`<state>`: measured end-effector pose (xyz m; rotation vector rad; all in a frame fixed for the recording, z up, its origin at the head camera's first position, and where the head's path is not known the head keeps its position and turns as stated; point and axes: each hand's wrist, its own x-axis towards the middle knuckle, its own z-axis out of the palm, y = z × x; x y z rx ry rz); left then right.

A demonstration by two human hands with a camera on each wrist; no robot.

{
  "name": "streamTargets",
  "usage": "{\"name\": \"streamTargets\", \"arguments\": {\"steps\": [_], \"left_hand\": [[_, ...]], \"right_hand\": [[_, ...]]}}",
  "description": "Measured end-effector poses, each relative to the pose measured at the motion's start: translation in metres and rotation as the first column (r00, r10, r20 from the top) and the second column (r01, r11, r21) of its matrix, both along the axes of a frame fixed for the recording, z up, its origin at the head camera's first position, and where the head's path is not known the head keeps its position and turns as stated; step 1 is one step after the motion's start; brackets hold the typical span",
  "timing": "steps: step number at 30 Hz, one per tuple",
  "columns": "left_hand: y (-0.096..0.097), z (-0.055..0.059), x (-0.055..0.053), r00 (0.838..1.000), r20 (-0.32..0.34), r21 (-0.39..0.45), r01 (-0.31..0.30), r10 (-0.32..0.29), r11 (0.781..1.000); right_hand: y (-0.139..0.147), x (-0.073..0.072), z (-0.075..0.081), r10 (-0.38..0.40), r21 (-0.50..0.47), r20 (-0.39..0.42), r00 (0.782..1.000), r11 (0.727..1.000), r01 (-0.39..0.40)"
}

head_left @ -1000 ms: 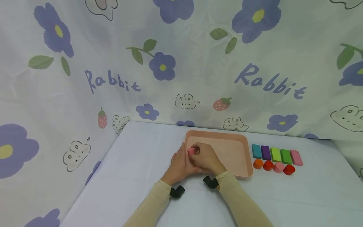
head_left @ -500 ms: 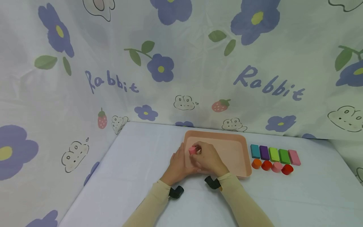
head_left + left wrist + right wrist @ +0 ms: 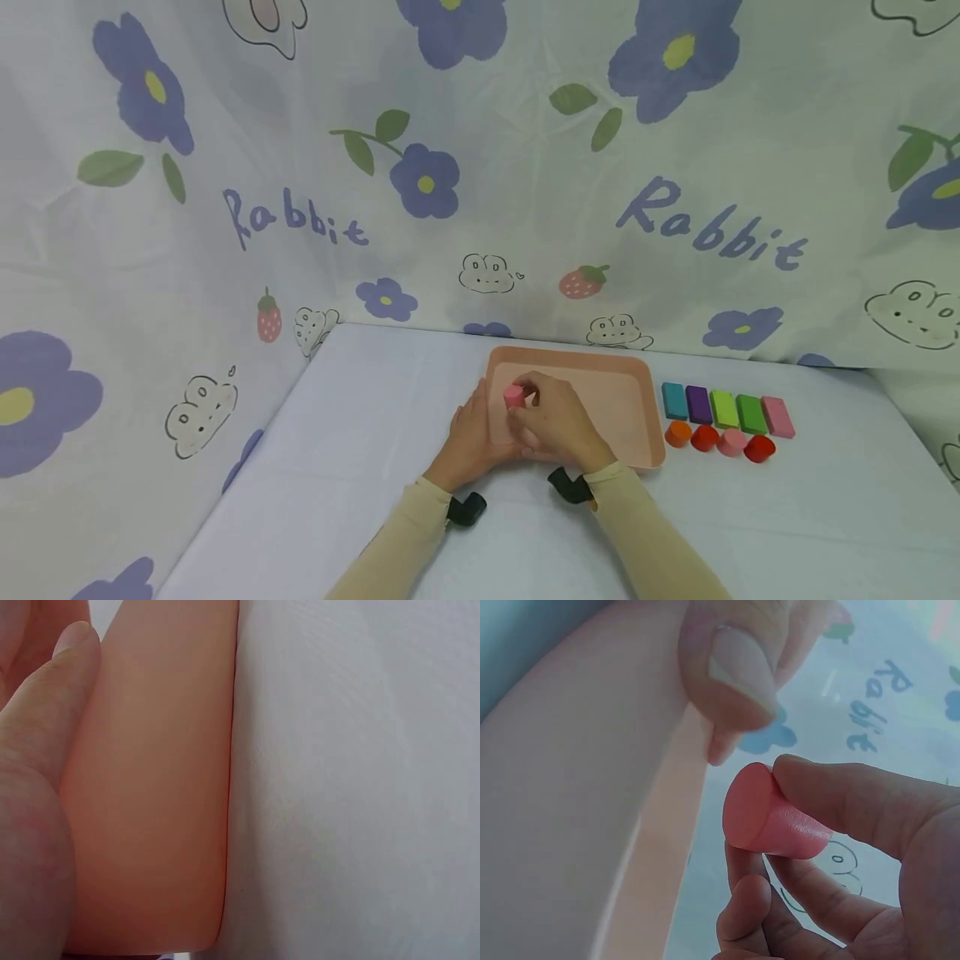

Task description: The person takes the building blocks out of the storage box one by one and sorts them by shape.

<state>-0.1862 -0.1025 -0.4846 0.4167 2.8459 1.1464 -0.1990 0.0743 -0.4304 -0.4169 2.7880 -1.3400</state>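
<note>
My right hand (image 3: 561, 423) pinches a small pink cylinder block (image 3: 769, 814) between thumb and fingers. In the head view the block overlaps the left part of a shallow peach tray (image 3: 611, 408). Its flat end faces the camera in the right wrist view. My left hand (image 3: 471, 440) lies along the tray's near left corner, fingers extended up the left side. The left thumb (image 3: 56, 697) rests along the tray's outer wall in the left wrist view. Most of the left fingers are out of that view.
Right of the tray stands a row of rectangular blocks: blue (image 3: 674, 402), purple (image 3: 699, 405), yellow-green (image 3: 724, 409), green (image 3: 752, 414) and pink (image 3: 778, 417). Before them are cylinders: orange (image 3: 678, 433), red (image 3: 705, 437), pink (image 3: 732, 442), another red (image 3: 760, 449). A patterned cloth (image 3: 480, 225) hangs behind.
My right hand has shifted slightly right with the pink cylinder block, moving it a little further in from the tray's left edge. My left hand has stayed at the tray's corner.
</note>
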Motion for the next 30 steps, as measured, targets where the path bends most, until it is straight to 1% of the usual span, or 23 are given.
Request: {"name": "streamTargets", "arguments": {"steps": [3, 6, 10, 13, 16, 21, 24, 26, 30], "left_hand": [[0.000, 0.000, 0.000, 1.000, -0.006, -0.008, 0.001, -0.001, 1.000], [-0.001, -0.001, 0.000, 1.000, -0.011, -0.014, -0.001, 0.001, 1.000], [-0.001, -0.003, 0.001, 1.000, -0.018, 0.004, -0.005, 0.006, 1.000], [-0.001, -0.003, 0.001, 1.000, -0.024, 0.017, -0.003, 0.003, 1.000], [0.000, -0.003, 0.001, 1.000, -0.022, 0.020, 0.000, 0.000, 1.000], [0.001, -0.002, 0.000, 1.000, -0.026, 0.015, 0.005, -0.005, 1.000], [0.001, -0.001, 0.000, 1.000, -0.021, 0.006, 0.008, -0.008, 1.000], [0.001, -0.001, 0.000, 1.000, -0.019, 0.002, 0.009, -0.009, 1.000], [0.001, -0.001, -0.001, 1.000, -0.020, -0.005, 0.005, -0.005, 1.000]], "right_hand": [[0.005, 0.004, 0.001, 0.008, -0.001, -0.036, 0.999, 1.000, -0.008], [0.011, 0.006, 0.001, 0.018, 0.013, -0.103, 0.994, 1.000, -0.017], [0.021, 0.011, 0.002, 0.021, 0.059, -0.161, 0.987, 0.998, -0.012], [0.029, 0.014, 0.003, 0.008, 0.086, -0.169, 0.986, 0.996, 0.007], [0.037, 0.017, 0.005, -0.016, 0.096, -0.156, 0.988, 0.995, 0.031], [0.050, 0.021, 0.006, -0.052, 0.121, -0.129, 0.990, 0.990, 0.067], [0.058, 0.023, 0.005, -0.066, 0.131, -0.133, 0.989, 0.988, 0.083], [0.064, 0.024, 0.004, -0.072, 0.136, -0.135, 0.988, 0.986, 0.091], [0.073, 0.025, 0.003, -0.088, 0.125, -0.114, 0.990, 0.987, 0.102]]}}
